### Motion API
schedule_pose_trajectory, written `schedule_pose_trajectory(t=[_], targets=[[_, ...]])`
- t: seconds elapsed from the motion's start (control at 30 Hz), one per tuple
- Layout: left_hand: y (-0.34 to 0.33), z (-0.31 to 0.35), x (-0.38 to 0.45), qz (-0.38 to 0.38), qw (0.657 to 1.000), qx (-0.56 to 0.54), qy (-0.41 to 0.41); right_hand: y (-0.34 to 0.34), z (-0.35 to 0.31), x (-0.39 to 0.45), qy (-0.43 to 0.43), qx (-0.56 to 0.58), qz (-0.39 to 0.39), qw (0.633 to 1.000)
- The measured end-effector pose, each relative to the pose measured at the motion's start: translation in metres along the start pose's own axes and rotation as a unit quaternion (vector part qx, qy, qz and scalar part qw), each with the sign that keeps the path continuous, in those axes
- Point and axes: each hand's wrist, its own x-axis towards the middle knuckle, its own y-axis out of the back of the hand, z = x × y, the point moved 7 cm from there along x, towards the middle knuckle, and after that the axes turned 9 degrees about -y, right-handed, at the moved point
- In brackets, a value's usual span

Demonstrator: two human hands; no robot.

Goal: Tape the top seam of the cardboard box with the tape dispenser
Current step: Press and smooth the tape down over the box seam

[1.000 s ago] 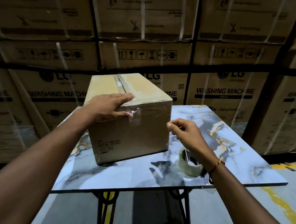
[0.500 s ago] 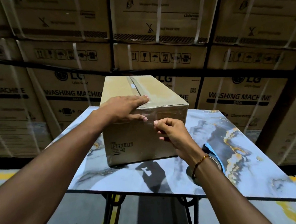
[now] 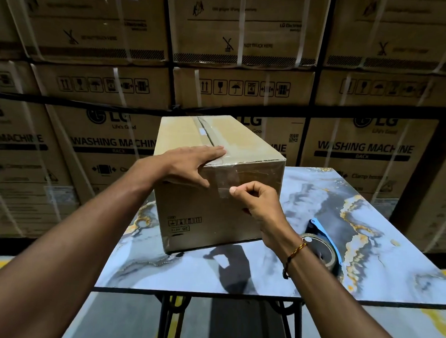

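A brown cardboard box [image 3: 221,215] stands on a marble-patterned table [image 3: 236,276]. Clear tape [image 3: 226,180] runs along its top seam and folds down over the near face. My left hand [image 3: 190,167] lies flat on the near top edge, thumb down on the front face, pressing beside the tape. My right hand [image 3: 256,199] is curled, its fingertips touching the lower end of the tape strip on the front face. The tape dispenser [image 3: 321,248], a roll in a blue holder, lies on the table behind my right wrist, partly hidden by it.
Stacked washing-machine cartons [image 3: 361,156] wrapped in plastic and strapping form a wall just behind the table. The table's black metal legs [image 3: 171,319] and a grey floor with a yellow line [image 3: 439,320] show below.
My right hand moved from above the dispenser to the box's front face and now presses the tape end. The left hand stays on the top edge. The view shifted left.
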Motion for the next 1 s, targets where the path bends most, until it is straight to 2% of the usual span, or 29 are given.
schedule_pose_trajectory(t=[0.17,0.3,0.4,0.57,0.77,1.0], targets=[[0.003,0.001,-0.001,-0.003,0.997,-0.071,-0.012,-0.003,0.000,0.001,-0.003,0.007,0.002,1.000],[0.003,-0.010,-0.005,0.082,0.988,-0.124,0.037,-0.005,-0.002,0.002,0.002,0.013,-0.005,1.000],[0.006,-0.012,-0.010,0.139,0.984,-0.091,0.057,-0.006,-0.002,0.006,0.007,0.011,-0.004,1.000],[0.010,-0.004,-0.016,0.149,0.985,0.033,0.078,-0.007,0.000,0.010,0.014,-0.007,0.026,1.000],[0.011,0.009,-0.037,0.230,0.952,0.141,0.146,-0.009,0.007,0.019,0.016,-0.053,0.084,0.995],[0.010,0.010,-0.041,0.209,0.956,0.147,0.145,0.002,0.008,0.015,0.016,-0.159,0.139,0.977]])
